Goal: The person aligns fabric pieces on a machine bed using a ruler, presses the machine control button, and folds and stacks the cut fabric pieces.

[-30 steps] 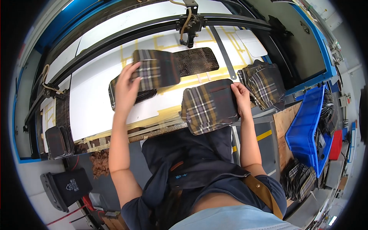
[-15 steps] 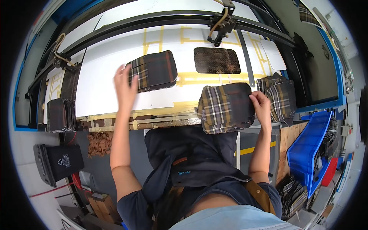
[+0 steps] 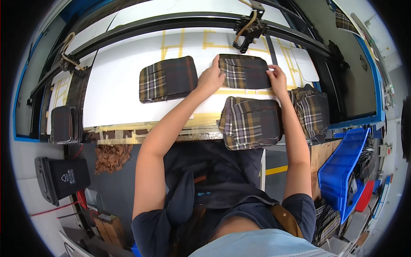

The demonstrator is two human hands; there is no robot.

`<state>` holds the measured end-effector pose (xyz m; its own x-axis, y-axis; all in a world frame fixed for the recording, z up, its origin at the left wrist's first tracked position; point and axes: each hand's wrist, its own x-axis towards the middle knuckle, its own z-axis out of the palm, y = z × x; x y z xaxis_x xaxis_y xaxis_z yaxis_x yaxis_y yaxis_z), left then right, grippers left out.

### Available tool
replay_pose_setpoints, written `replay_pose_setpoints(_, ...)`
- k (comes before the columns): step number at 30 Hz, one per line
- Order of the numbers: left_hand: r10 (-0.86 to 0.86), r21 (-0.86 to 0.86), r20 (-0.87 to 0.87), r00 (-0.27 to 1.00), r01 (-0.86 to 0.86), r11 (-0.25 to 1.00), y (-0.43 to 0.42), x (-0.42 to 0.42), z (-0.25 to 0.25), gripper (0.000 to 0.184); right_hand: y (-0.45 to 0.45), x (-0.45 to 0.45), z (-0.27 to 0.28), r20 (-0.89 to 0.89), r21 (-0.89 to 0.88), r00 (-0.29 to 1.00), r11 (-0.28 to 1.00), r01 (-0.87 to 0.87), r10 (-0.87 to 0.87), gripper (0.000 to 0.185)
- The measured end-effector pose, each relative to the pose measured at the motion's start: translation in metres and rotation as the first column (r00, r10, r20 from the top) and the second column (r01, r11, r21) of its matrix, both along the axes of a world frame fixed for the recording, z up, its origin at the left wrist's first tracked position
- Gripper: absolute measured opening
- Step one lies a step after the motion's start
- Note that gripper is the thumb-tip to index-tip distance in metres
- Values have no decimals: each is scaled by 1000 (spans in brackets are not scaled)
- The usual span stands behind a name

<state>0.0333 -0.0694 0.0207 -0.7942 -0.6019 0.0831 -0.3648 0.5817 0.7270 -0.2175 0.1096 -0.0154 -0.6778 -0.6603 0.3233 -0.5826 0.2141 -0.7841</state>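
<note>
A plaid fabric piece [image 3: 245, 73] lies over the dark mesh rectangle under the machine head, with a strip of mesh showing along its far edge. My left hand [image 3: 211, 78] grips the piece's left edge, and my right hand [image 3: 277, 79] pinches its right edge. To the left, a neat plaid stack [image 3: 168, 79] rests on the white bed [image 3: 115, 85]. A looser plaid stack [image 3: 252, 122] sits at the near edge, below the piece. Beyond my right forearm is another plaid pile [image 3: 311, 112].
The machine head [image 3: 249, 30] hangs from a black rail [image 3: 171, 21] just beyond my hands. Dark pieces [image 3: 66, 124] are stacked at the far left. A blue bin [image 3: 338, 171] stands at the right, a black bin [image 3: 64, 177] at the lower left.
My left hand has left the left stack and moved right. My right hand has moved up from the near stack. A plaid piece now covers most of the mesh rectangle.
</note>
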Motion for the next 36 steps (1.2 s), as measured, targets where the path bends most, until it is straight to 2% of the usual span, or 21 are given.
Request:
replay_pose_setpoints(1, 58, -45, -37, 998, -59, 997, 2, -2, -3, 62, -3, 6, 7, -72, 35, 997, 999, 30, -28, 25)
replay_pose_setpoints(4, 38, -181, -55, 998, -47, 982, -3, -6, -14, 44, -14, 17, 18, -222, 92, 972, 991, 97, -74, 29)
replay_pose_setpoints(5, 85, -199, -108, 991, -105, 974, -2, -8, -18, 29, -16, 16, 19, -249, 121, 966, 987, 107, -74, 30)
replay_pose_setpoints(11, 55, -354, -267, 962, -151, 923, -7, -13, -29, 23, -19, 19, 24, -299, 203, 952, 970, 134, -69, 26)
replay_pose_setpoints(15, 57, -372, -207, 977, -132, 919, -3, -12, -24, 22, -17, 26, 28, -345, 233, 936, 960, 154, -67, 22)
replay_pose_setpoints(18, 56, -417, -159, 986, -119, 901, -1, -10, -18, 22, -14, 18, 23, -416, 180, 907, 971, 158, -70, 21)
replay_pose_setpoints(20, 71, -487, -135, 988, -129, 864, 3, -5, -8, 23, -7, 14, 27, -596, 167, 794, 947, 274, -124, 23)
replay_pose_setpoints(21, 23, -518, -176, 984, -112, 848, 4, -3, -8, 23, -3, 13, 30, -677, 151, 722, 932, 328, -144, 25)
replay_pose_setpoints(23, -84, -581, -247, 965, -78, 810, 7, 0, -11, 24, 5, 5, 32, -647, 339, 757, 854, 394, -92, 28)
replay_pose_setpoints(24, -133, -560, -249, 959, -30, 828, 9, -2, -16, 23, 8, 3, 32, -628, 428, 775, 799, 423, -73, 30)
replay_pose_setpoints(28, -276, -533, -246, 929, 108, 839, 22, -6, -31, 24, 6, -9, 31, -618, 539, 785, 742, 399, 28, 25)
replay_pose_setpoints(31, -301, -554, -218, 928, 136, 821, 30, -6, -31, 26, 0, -15, 30, -680, 488, 731, 778, 396, 54, 24)
replay_pose_setpoints(34, -291, -550, -197, 936, 140, 823, 34, -6, -31, 25, -1, -20, 41, -588, 477, 801, 755, 450, -107, 21)
replay_pose_setpoints(35, -276, -571, -191, 942, 122, 812, 35, -6, -31, 25, 4, -32, 34, -601, 429, 793, 795, 428, -102, 21)
replay_pose_setpoints(36, -261, -591, -186, 947, 104, 800, 36, -5, -30, 24, 3, -36, 26, -437, 358, 889, 880, 312, -137, 21)
